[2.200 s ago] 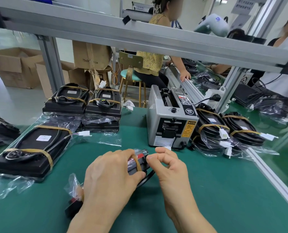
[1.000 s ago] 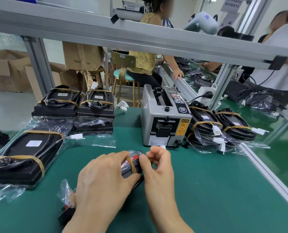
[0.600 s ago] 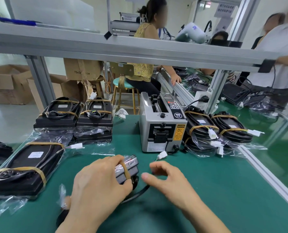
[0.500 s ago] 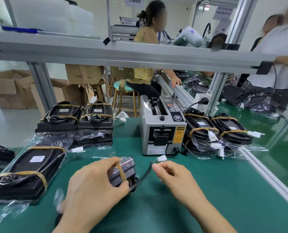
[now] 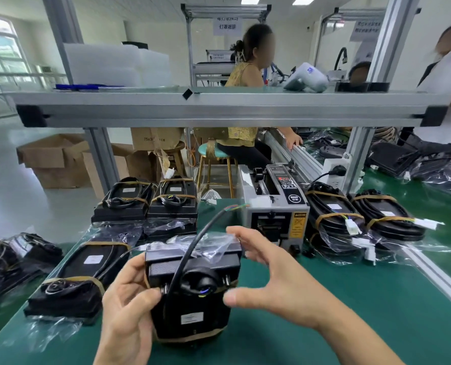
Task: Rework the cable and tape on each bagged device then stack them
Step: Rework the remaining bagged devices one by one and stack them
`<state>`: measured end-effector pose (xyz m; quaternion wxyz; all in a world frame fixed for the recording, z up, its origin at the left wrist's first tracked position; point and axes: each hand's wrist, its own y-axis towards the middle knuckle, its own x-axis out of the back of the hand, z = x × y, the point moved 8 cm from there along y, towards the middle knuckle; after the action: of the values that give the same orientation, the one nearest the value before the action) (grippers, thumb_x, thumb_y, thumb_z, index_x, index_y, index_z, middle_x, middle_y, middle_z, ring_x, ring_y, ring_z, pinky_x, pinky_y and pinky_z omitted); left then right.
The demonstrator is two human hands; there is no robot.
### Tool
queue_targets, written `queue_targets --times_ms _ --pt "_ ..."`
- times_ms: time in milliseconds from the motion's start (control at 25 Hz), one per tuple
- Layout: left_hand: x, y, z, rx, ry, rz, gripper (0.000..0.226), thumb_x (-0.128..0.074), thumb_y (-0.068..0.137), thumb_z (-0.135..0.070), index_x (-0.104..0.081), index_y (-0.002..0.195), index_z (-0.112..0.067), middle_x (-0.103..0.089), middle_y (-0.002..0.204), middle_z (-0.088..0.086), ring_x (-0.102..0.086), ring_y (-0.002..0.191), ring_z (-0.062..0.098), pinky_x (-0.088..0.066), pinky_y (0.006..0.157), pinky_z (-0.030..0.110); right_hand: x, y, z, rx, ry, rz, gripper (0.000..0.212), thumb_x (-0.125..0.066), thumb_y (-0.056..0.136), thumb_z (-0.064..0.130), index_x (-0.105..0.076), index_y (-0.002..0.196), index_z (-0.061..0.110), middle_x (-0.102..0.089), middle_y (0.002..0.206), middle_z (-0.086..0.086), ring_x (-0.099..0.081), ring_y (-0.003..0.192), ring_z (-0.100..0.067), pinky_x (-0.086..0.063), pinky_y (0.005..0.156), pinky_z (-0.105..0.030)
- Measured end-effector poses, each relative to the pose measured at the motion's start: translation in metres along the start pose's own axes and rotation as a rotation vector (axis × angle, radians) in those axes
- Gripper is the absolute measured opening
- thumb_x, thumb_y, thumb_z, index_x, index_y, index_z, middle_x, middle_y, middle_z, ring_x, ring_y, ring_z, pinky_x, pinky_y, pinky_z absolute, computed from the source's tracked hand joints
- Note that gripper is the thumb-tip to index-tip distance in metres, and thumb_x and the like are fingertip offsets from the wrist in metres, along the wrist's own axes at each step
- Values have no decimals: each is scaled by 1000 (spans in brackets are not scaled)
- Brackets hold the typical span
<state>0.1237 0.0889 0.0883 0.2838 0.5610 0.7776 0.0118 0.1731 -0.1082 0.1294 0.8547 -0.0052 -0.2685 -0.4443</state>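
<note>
At the near edge of the bench (image 5: 350, 299), in the head view, I am seeing the bagged device (image 5: 192, 299) standing tilted up off the green surface, its end face with the round cable socket turned toward the camera. The left hand (image 5: 129, 306) is grasping it along its left side, thumb curled onto the front by the socket. A black cable (image 5: 192, 246) is rising from that socket and arching up and away, with bare coloured wire ends at its tip. A band of brown tape (image 5: 190, 338) is wrapping the device's lower end. The right hand (image 5: 274, 275) is hovering just right of the device, released, fingers spread and reaching toward the crumpled clear bag (image 5: 213, 245) bunched over the top; I cannot tell whether the fingertips are touching the plastic.

Behind the device, the tape dispenser (image 5: 274, 204) is sitting mid-bench. Toward the far left edge, 2 stacks of taped devices (image 5: 145, 206) are standing side by side, and another taped device (image 5: 84, 270) is lying along the left edge. Right of the dispenser, 2 more taped units (image 5: 364, 219) are lying in their bags, near the right edge.
</note>
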Motion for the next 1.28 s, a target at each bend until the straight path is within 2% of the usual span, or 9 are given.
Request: queue_targets --times_ms 280,480,720,840,920,1000,1080,1160,1280 --pt "-24 -9 -14 -26 224 156 59 -69 58 -13 -63 115 -29 -65 121 6 -60 114 18 -48 94 31 2 20 13 121 129 -204 12 -71 84 8 -71 86 20 -68 80 13 -59 72 2 -43 72 -11" --pt "-66 -11 -45 -323 896 262 82 -67 65 -53 -31 139 -51 -33 144 -27 -34 131 -7 -25 98 0 9 32 20 95 85 -279 23 -63 90 12 -61 68 19 -58 61 12 -48 58 1 -40 61 -15" --pt "-76 -6 -54 -385 1118 489 56 -60 70 -55 -50 125 -53 -47 119 -23 -49 108 6 -40 91 26 -12 59 -10 -381 103 25 12 -51 84 -2 -60 77 -6 -50 66 -6 -40 64 -15 -31 62 -28" --pt "-79 1 -62 -416 1347 426 53 -52 69 -64 -55 120 -53 -49 91 -18 -50 88 5 -38 77 27 -19 68 -5 -439 93 96 30 -54 81 -2 -54 55 12 -46 49 6 -39 53 -10 -31 52 -23" --pt "-85 -1 -70 -502 1458 388 51 -49 73 -54 -60 121 -41 -55 108 -10 -51 104 17 -36 89 37 -26 74 2 -394 116 120 37 -61 80 0 -51 50 18 -45 42 13 -41 44 -3 -33 46 -18" --pt "-94 -5 -71 -600 1488 467 50 -46 76 -40 -60 123 -35 -49 139 -5 -40 130 22 -22 108 46 -32 79 7 -328 154 131 32 -60 79 -1 -55 54 18 -50 50 9 -44 46 -2 -36 48 -17" --pt "-89 -2 -71 -554 1430 513 48 -46 78 -42 -58 124 -37 -52 135 -17 -41 130 4 -18 113 31 -30 79 5 -302 137 104 29 -57 82 0 -56 58 17 -49 59 2 -42 54 -7 -33 54 -22" --pt "-74 4 -73 -472 1369 446 48 -52 73 -57 -60 117 -39 -57 116 -27 -41 112 -16 -25 100 14 -25 76 0 -345 138 87 18 -61 83 8 -64 67 16 -56 68 -3 -48 62 -12 -38 59 -24" --pt "-54 12 -63 -292 1208 415 51 -64 58 -68 -60 103 -44 -57 109 -24 -52 101 -8 -41 84 20 -27 71 -14 -506 297 123 10 -64 86 20 -71 81 14 -67 71 0 -60 61 -11 -48 58 -18"
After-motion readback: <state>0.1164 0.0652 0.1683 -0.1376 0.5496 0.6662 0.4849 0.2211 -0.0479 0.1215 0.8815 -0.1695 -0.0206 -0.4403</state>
